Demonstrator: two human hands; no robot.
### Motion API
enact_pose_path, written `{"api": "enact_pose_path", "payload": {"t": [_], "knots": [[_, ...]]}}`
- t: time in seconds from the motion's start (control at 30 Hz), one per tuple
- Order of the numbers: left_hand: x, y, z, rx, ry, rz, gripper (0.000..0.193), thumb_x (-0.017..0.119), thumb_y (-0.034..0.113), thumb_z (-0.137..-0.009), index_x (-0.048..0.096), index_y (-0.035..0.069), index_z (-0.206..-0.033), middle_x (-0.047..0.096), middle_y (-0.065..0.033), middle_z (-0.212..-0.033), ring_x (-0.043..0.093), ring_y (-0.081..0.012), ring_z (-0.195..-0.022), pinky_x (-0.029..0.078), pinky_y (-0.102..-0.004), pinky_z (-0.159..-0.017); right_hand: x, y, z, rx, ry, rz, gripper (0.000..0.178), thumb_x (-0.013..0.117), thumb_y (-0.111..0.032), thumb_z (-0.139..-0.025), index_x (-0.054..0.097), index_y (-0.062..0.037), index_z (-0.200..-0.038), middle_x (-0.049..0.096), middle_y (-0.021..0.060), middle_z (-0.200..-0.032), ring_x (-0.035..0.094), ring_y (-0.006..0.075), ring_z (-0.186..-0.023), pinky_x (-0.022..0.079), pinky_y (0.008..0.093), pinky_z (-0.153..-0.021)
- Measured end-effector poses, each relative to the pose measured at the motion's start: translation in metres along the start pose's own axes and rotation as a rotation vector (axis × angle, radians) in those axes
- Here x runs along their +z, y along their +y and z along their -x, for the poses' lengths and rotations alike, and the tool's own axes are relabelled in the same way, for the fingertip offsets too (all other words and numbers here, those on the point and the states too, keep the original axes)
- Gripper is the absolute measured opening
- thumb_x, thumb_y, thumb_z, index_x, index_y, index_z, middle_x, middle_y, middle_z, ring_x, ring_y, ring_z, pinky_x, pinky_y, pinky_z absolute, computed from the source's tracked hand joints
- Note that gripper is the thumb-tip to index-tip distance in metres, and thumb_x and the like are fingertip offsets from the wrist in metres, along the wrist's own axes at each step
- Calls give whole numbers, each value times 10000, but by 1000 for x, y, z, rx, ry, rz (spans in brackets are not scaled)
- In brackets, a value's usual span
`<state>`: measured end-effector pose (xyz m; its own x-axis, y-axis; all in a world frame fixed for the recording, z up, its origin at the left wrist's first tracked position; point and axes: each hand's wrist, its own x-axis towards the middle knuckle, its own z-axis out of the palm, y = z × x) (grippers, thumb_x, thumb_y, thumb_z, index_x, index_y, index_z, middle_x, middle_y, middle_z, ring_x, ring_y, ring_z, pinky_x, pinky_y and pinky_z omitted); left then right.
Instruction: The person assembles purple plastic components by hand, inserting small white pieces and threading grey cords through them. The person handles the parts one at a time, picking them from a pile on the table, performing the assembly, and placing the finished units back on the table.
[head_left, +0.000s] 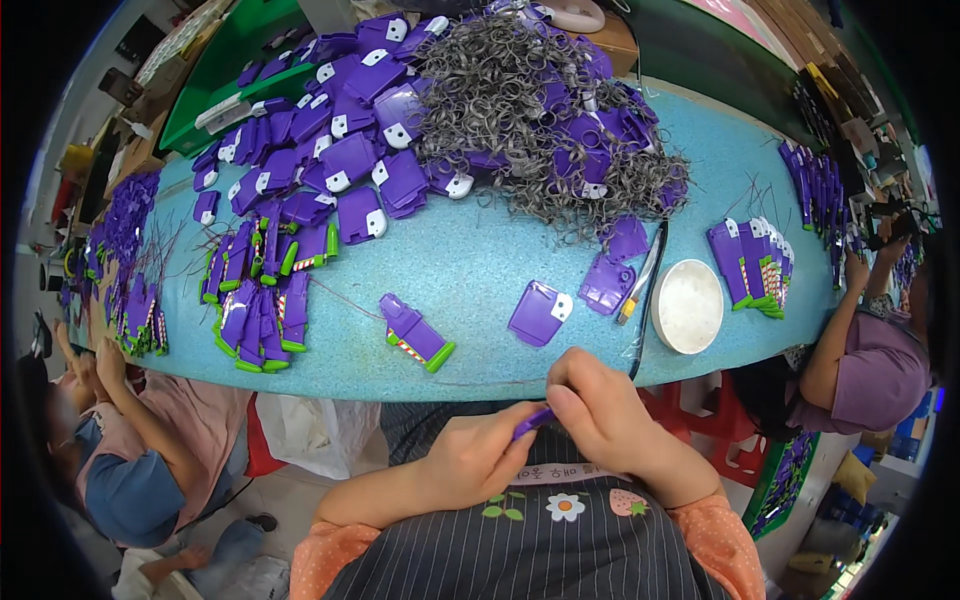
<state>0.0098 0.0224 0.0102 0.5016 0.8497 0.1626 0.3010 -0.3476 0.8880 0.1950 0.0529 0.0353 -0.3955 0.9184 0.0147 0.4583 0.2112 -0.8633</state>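
Close to my body, beyond the table's near edge, my left hand [478, 452] is closed on a small purple plastic part [533, 423]. Only a narrow strip of that part shows between the fingers. My right hand [602, 412] is closed just beside it, thumb against curled fingers; what it grips is hidden. On the table ahead lie a purple wing-like piece with a green tip [415, 332] and a flat purple panel with a white corner [540, 313]. Thin wire runs faintly along the near edge close to my hands.
A big heap of purple panels [350, 160] and grey coiled wires [520, 110] covers the far side. Green-tipped purple pieces [262, 300] are piled left and stacked right [752, 262]. A white round dish [687, 307] stands beside a cutter-like tool [640, 285]. People sit at both sides.
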Motion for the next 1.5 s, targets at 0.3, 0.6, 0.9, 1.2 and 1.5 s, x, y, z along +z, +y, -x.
{"api": "enact_pose_path", "payload": {"t": [0.3,0.6,0.9,1.2,1.5], "knots": [[-12,12,-3,-413,18,1013,312,443,121,-942,396,-14,-1219,589,-152,-1074,627,-208,-919,501,-315,-807,-6,26,-31,192,423,-625,143,642,-99,-820,550,-34,-907,502,-19,-782,478,71,-677,381,204,-587],[3,7,-7,74,363,-193,270,584,-17,-805,528,-87,-1059,622,-168,-821,607,-216,-551,473,-302,-490,22,1,2,-42,170,-330,213,532,27,-837,589,32,-1042,568,159,-1116,588,196,-906,468,282,-749],[18,2,2,-238,387,621,302,455,38,-926,419,-73,-1204,600,-96,-1004,573,-113,-881,455,-232,-773,44,2,4,90,186,-601,157,488,-24,-895,551,23,-1031,592,78,-885,564,106,-790,452,235,-681],[12,-11,12,-290,258,874,333,396,27,-940,339,-37,-1262,533,-161,-1162,547,-169,-1039,425,-299,-919,32,15,1,220,0,-632,201,613,-145,-865,549,-21,-1010,552,16,-813,522,75,-745,415,217,-625],[-2,-3,7,-341,297,1011,309,378,71,-955,326,-6,-1250,534,-228,-1164,596,-298,-1011,494,-395,-873,-28,57,-65,77,431,894,154,679,-139,-718,585,-25,-674,549,113,-676,574,283,-651,457,385,-566]]}}
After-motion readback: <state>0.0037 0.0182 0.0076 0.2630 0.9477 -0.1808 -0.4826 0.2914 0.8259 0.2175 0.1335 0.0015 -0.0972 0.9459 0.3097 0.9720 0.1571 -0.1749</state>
